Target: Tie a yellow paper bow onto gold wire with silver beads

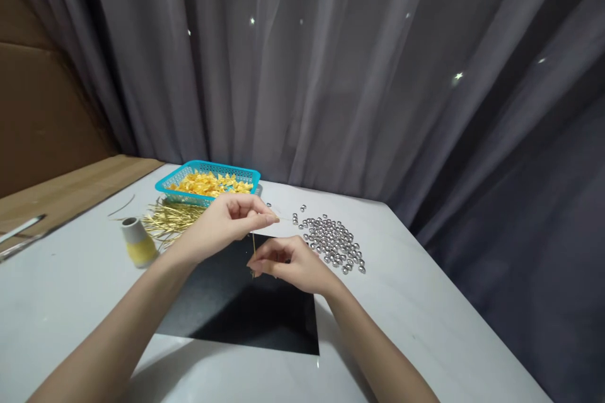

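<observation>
My left hand [234, 220] is raised over the black mat, thumb and fingers pinched together. A thin yellow strand [254, 244] runs down from beneath it to my right hand [290, 261], whose fingertips close on its lower end. Something small shows at those right fingertips, too small to name. From the left fingertips a faint pale line reaches to the right; I cannot tell what it is. Under both hands lies the black mat [246, 321]. Left of my left hand are a bundle of gold stems [172, 220] and a cone-shaped spool of yellow thread [140, 244].
A blue basket [161, 187] of yellow, petal-like pieces [208, 182] stands at the back. Many silver beads [333, 240] lie loose right of the mat. Cardboard [85, 186] and a pen-like tool [21, 228] are at the left. A grey curtain [321, 75] hangs behind the white table [401, 327].
</observation>
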